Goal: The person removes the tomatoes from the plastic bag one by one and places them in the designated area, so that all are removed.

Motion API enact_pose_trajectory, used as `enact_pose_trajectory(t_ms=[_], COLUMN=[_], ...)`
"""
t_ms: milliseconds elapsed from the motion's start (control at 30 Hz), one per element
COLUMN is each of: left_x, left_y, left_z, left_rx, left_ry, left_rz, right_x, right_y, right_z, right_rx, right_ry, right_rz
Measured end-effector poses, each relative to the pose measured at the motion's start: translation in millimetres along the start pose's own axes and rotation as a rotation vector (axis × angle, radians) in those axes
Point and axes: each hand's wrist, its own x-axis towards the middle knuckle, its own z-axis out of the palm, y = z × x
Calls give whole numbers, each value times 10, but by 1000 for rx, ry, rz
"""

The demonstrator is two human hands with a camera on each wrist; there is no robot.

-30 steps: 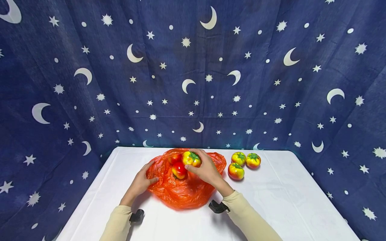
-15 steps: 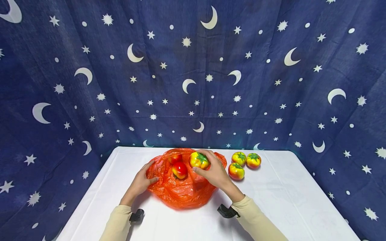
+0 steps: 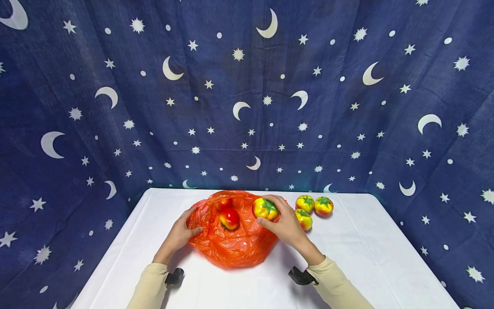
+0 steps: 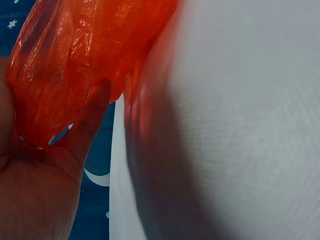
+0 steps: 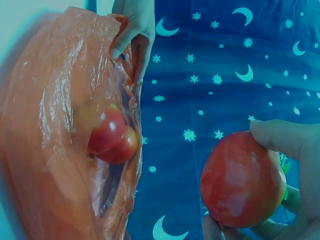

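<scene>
A red plastic bag (image 3: 237, 249) lies spread with its mouth up on the table. My left hand (image 3: 179, 231) holds the bag's left rim, thumb (image 4: 92, 115) against the film. Inside the bag sit two tomatoes, one (image 3: 230, 218) in front of the other (image 3: 224, 204). My right hand (image 3: 287, 223) grips a yellow-red tomato (image 3: 264, 209) with a green leafy top, over the bag's right side. Seen from the right wrist, this tomato (image 5: 242, 182) shows its red underside, held between thumb and fingers, apart from the bag.
To the right of the bag, three more tomatoes stand close together: one at the back (image 3: 305, 203), one at the right (image 3: 323, 206) and one nearer (image 3: 304, 220), partly behind my right hand. A white cloth covers the table (image 3: 366, 257). Behind it hangs a blue star-and-moon curtain (image 3: 224, 159).
My right hand has carried its tomato to the right, from above the bag's middle towards the three outside. The left hand and the tomatoes in the bag have stayed in place.
</scene>
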Motion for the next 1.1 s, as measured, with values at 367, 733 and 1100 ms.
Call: enact_pose_trajectory(t_ms=[367, 733, 1100], left_x=[-3, -4, 4], left_y=[-9, -21, -7], left_z=[4, 0, -10], left_rx=[0, -7, 2], left_ry=[3, 4, 4], left_rz=[-2, 5, -8], right_x=[-73, -142, -168], right_y=[86, 262, 452], right_z=[-116, -229, -375], right_rx=[-12, -66, -110], right_ry=[29, 77, 120], right_rz=[36, 49, 59])
